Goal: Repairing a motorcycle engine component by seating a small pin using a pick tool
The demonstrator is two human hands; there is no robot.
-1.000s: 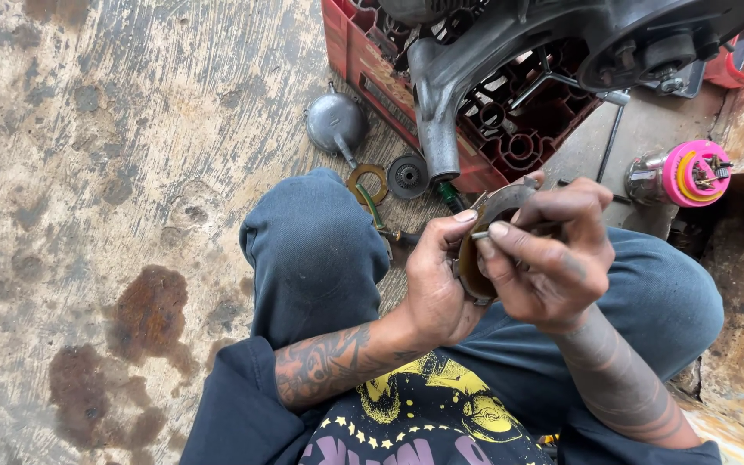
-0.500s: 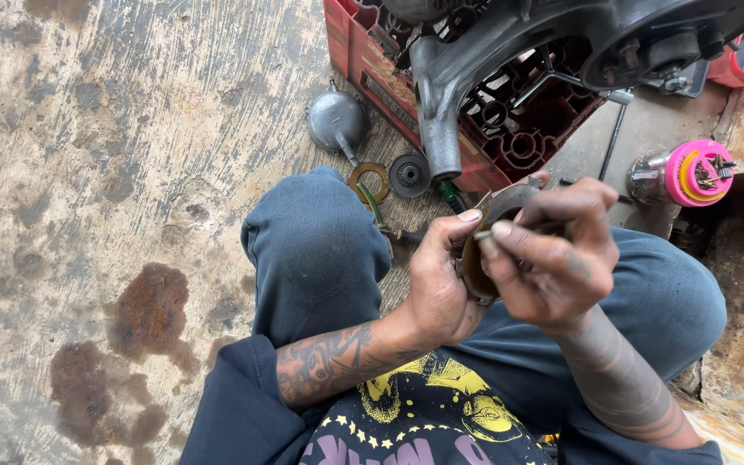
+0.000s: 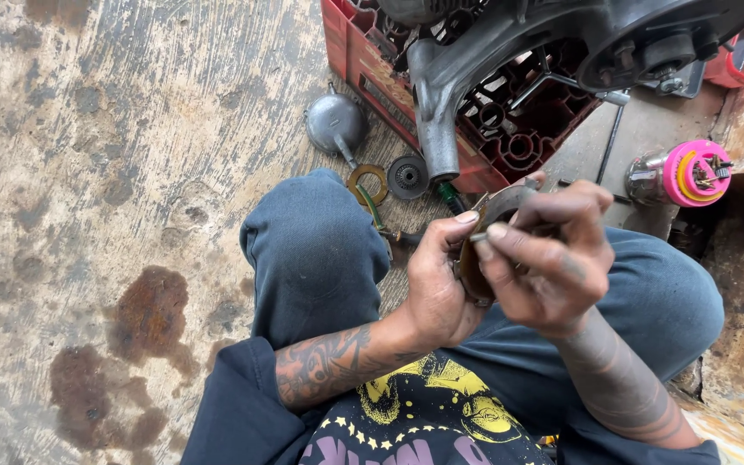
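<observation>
Metal ring (image 3: 494, 226), greasy and stiff, sits pinched between both hands above the lap.
Left hand (image 3: 435, 280) grips its edge; right hand (image 3: 548, 258) fingers close on its rim — likely slippery.

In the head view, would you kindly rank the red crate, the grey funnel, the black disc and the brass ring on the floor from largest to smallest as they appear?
1. red crate, by far the largest, though partly covered.
2. grey funnel.
3. black disc and brass ring: these look much alike, so I would not rank one above the other.
</observation>
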